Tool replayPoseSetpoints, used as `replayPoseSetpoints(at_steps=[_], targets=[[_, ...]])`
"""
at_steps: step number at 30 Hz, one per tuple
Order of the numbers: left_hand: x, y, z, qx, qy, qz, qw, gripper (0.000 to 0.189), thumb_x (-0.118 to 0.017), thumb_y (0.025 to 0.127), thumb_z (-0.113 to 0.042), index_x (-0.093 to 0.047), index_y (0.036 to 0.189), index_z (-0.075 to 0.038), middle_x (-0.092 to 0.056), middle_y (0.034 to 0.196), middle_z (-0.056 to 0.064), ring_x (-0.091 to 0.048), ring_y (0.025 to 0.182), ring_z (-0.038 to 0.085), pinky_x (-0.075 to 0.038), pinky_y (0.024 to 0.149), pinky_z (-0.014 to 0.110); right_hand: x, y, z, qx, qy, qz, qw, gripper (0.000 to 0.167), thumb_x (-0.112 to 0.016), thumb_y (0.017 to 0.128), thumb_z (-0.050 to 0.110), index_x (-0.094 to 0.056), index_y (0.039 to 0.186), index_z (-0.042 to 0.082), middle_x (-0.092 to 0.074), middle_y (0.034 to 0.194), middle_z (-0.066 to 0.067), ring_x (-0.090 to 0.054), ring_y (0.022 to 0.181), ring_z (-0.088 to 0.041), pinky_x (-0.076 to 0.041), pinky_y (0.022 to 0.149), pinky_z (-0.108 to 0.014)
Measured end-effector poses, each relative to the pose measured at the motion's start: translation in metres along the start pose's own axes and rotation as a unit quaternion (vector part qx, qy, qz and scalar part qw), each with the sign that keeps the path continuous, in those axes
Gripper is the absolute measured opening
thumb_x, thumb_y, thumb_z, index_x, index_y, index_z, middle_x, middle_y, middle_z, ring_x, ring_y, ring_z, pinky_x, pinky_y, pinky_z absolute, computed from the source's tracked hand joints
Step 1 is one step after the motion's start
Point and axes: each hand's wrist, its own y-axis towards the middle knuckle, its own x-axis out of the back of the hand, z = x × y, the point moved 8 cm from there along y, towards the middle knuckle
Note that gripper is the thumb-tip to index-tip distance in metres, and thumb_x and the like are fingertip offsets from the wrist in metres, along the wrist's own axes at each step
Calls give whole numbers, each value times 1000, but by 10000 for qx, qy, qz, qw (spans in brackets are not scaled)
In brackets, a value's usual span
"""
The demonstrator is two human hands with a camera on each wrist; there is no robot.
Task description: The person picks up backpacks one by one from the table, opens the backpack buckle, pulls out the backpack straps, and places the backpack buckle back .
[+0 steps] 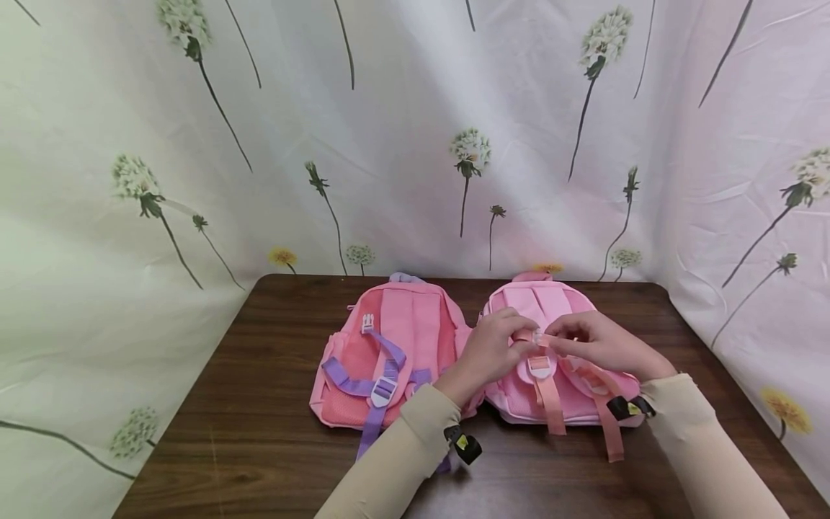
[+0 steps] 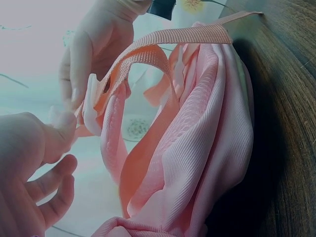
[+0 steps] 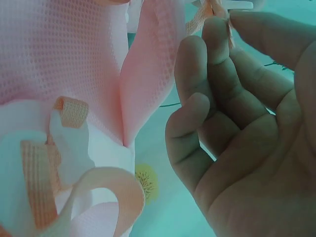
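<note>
White clip (image 1: 537,336) sits between the two hands, over the pink bag (image 1: 550,303) on the right side of the table (image 1: 220,404). First, on the left, is the other bag (image 1: 421,324), with its purple strap (image 1: 372,429). It lies flat, at about 9 o'clock from the clip.

Next comes the left hand (image 1: 494,349). Its thumb and finger pinch the orange strap (image 1: 522,336). The clip is between 2 and 3 o'clock from the middle of this hand, just beside its fingertips.

At the clip, the strap runs long-ways, nearly from 9 to 3 o'clock. A white buckle (image 1: 540,367) is near, at 6 o'clock from the clip.

Last is the right hand (image 1: 603,344). It pinches the strap on the other side, with the clip at 9 o'clock. The left fingertips look a bit nearer to the clip.
</note>
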Motion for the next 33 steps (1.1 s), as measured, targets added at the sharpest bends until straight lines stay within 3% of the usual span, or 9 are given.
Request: replayPoseSetpoints(at_steps=[9, 22, 27, 30, 33], targets=[[1, 0, 1, -6, -35, -12, 10000, 24, -84, 92, -20, -80, 116, -16, -62, 89, -6, -54, 79, 8, -41, 71, 14, 1, 1, 1, 46, 43, -63, 10000, 12, -70, 101, 10, -78, 106, 17, -73, 92, 4, -61, 76, -11, -52, 68, -26], [2, 1, 2, 6, -157, 3, 9999, 25, -82, 93, -20, -80, 118, -14, -68, 96, -4, -55, 83, 6, -43, 73, 13, 0, 3, -6, -397, 254, 32, 9989, 11, -72, 101, 15, -79, 108, 13, -75, 93, -1, -64, 79, -14, -54, 70, -26], [2, 1, 1, -11, -111, -2, 9999, 25, -82, 93, -20, -80, 118, -14, -68, 96, -4, -58, 83, 9, -43, 73, 13, -3, 1, -10, -471, 324, 288, 9979, 9, -70, 103, 17, -77, 106, 13, -69, 85, -9, -62, 74, -26, -53, 65, -26], [1, 2, 1, 9, -55, 18, 10000, 25, -83, 93, -20, -80, 117, -15, -68, 97, -4, -59, 85, 9, -43, 75, 13, -3, 0, -11, -513, 267, 244, 9980, 8, -69, 103, 18, -76, 103, 14, -68, 83, -9, -61, 73, -32, -51, 64, -26], [0, 2, 1, 27, -77, 38, 10000, 25, -83, 93, -19, -79, 118, -14, -69, 98, -4, -59, 87, 8, -44, 77, 14, -1, 1, -11, -571, 198, 121, 9981, 9, -69, 103, 20, -76, 100, 15, -67, 82, -8, -61, 72, -28, -51, 63, -27]])
